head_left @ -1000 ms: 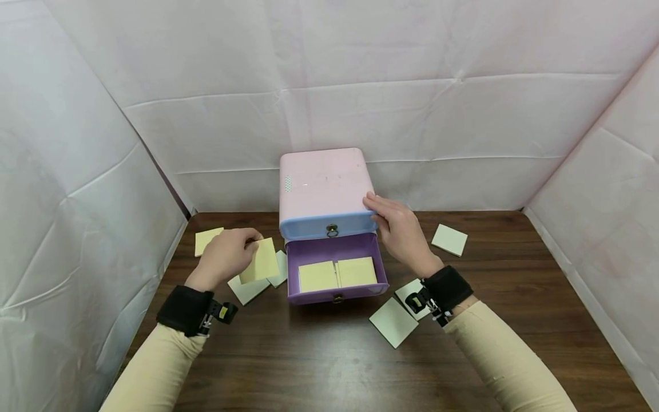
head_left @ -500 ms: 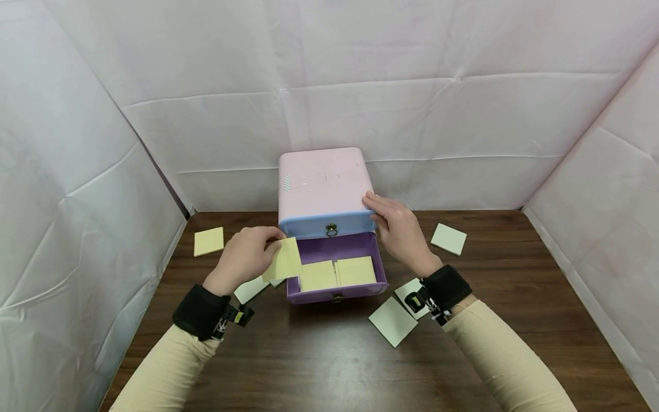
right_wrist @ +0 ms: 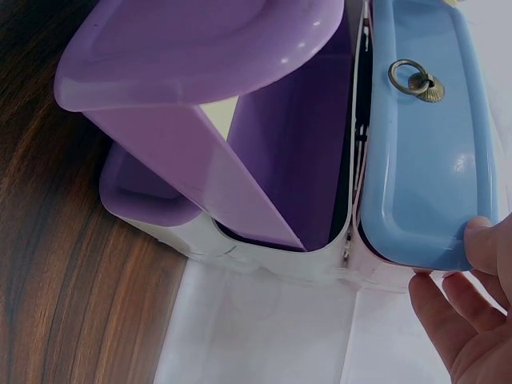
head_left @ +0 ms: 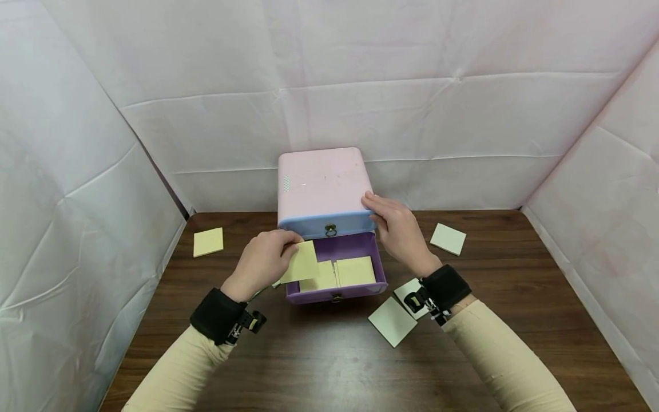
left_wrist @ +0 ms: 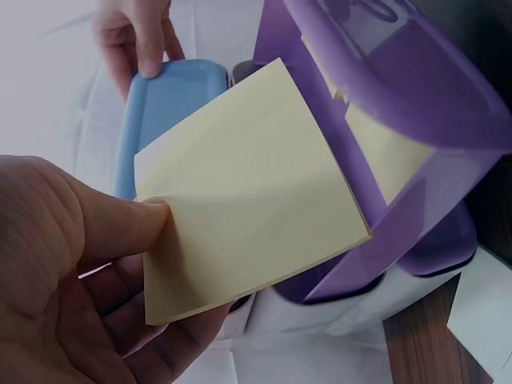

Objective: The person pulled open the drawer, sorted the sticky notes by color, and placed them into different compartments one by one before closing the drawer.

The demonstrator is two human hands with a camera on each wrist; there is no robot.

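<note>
A small pink cabinet (head_left: 321, 180) stands at the back of the wooden table (head_left: 329, 360); its blue upper drawer (head_left: 329, 226) is closed. The purple lower drawer (head_left: 336, 290) is pulled out with yellow sticky-note pads (head_left: 355, 270) inside. My left hand (head_left: 265, 260) pinches a yellow sticky-note pad (head_left: 304, 263) between thumb and fingers, held over the drawer's left side; the left wrist view shows that pad (left_wrist: 248, 192) beside the purple drawer (left_wrist: 400, 88). My right hand (head_left: 396, 226) rests on the cabinet's right front corner, fingertips (right_wrist: 460, 320) against the blue drawer (right_wrist: 416, 136).
Loose pads lie on the table: a yellow one (head_left: 208, 241) at the far left, a pale one (head_left: 448, 238) at the right, two pale ones (head_left: 393, 321) near my right wrist. White sheeting (head_left: 77, 200) walls the table on three sides.
My left hand has carried the yellow pad rightwards from the table's left side to over the open purple drawer. My right hand has stayed on the cabinet.
</note>
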